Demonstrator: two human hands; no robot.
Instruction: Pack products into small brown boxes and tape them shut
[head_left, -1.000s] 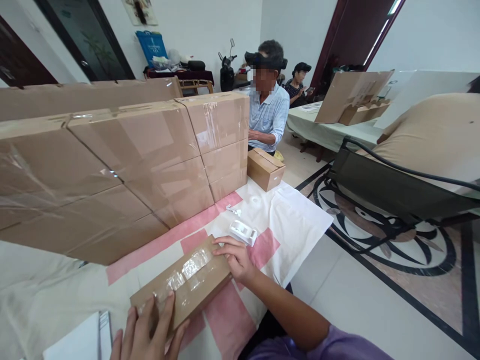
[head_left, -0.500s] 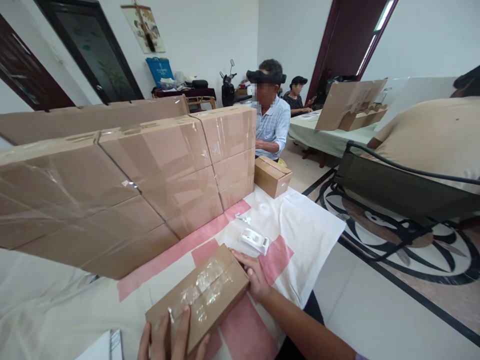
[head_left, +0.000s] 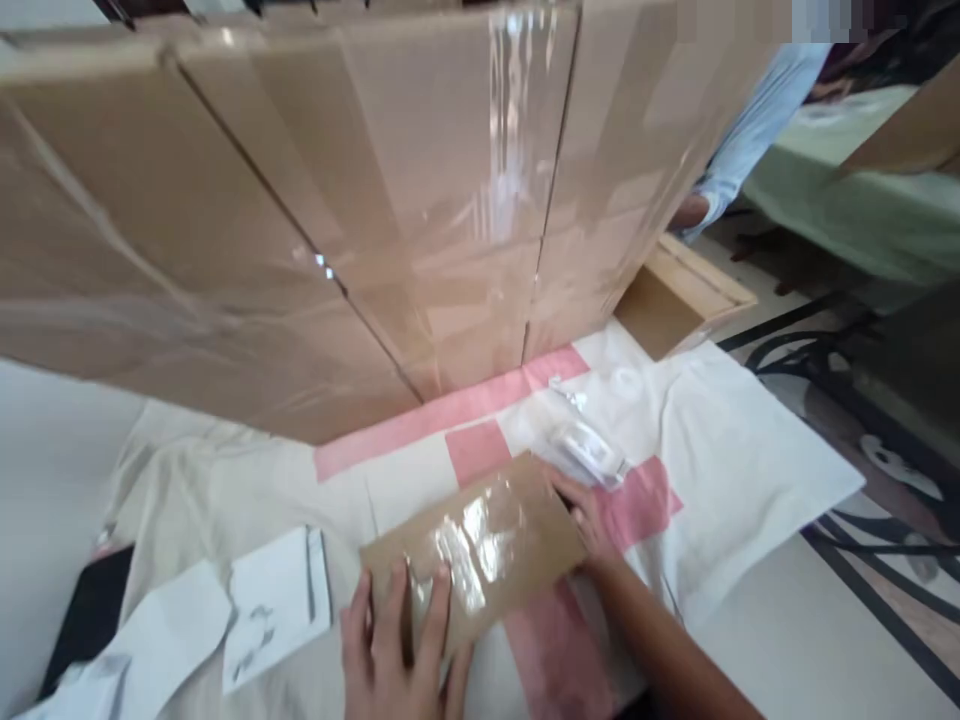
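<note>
A small brown cardboard box point(head_left: 480, 545) with shiny clear tape over its top lies on the pink and white cloth point(head_left: 712, 470). My left hand point(head_left: 397, 650) grips its near left end, fingers curled over the top. My right hand point(head_left: 585, 515) holds the box's far right end. A white tape dispenser point(head_left: 589, 452) lies just beyond my right hand.
A wall of large taped cardboard boxes point(head_left: 337, 200) stands close in front. An open box point(head_left: 679, 295) sits at the right by another person's sleeve point(head_left: 750, 130). White papers point(head_left: 274, 605) and a black object point(head_left: 90, 615) lie at the left. Patterned floor is at the right.
The view has tipped down and moved closer to the stacked boxes. The small box has slid left and nearer to me, and both hands have kept hold of its ends.
</note>
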